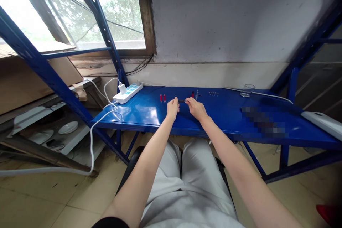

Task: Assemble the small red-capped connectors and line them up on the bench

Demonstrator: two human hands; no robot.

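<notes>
Both my arms reach forward over a blue metal shelf (149, 114). My left hand (173, 107) and my right hand (194, 107) each pinch one end of a small dark rod-like part (182, 101) held between them just above the shelf. Two small red pieces (162, 98) stand on the shelf just left of my left hand. Another red piece (192, 94) and a small clear item (197, 94) stand just behind my right hand. A row of tiny dark parts (213, 93) lies further right.
A white power strip (127, 93) with a plugged charger and white cable lies at the shelf's left end. A clear glass dish (247, 90) stands at the back right. Blue rack posts (50, 74) rise left, white plates (68, 127) sit on a lower shelf.
</notes>
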